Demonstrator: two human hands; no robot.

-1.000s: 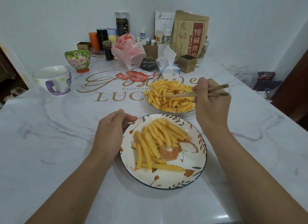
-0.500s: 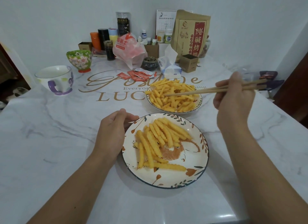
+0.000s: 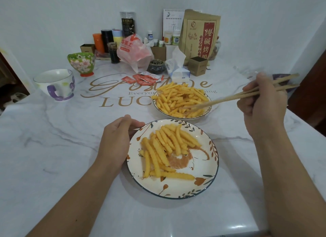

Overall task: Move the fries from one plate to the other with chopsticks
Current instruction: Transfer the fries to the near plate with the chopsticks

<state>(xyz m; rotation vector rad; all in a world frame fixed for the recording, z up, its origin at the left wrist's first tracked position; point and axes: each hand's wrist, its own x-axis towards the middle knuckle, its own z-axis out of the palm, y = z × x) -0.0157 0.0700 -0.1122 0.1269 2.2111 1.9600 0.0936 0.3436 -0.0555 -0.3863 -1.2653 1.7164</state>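
Our right-hand grip (image 3: 262, 106) is curled round the chopsticks (image 3: 234, 96), and we have their tips down in the pile on the far plate (image 3: 209, 111), right among the fries (image 3: 178, 99) near its front edge; the tips are a bit blurred, so we cannot tell whether a fry is pinched between them yet. Our left hand (image 3: 116, 141) rests loosely curled against the rim of the near plate (image 3: 208, 182), holding nothing that we can make out, just beside its own heap of fries (image 3: 165, 148). Both plates sit on the marble counter (image 3: 53, 148), the far one well stocked, the near one carrying a smaller share with bare patterned china showing. So we judge the job partly done: a good batch appears to have crossed over, plenty is left, and we are fishing for the next one.
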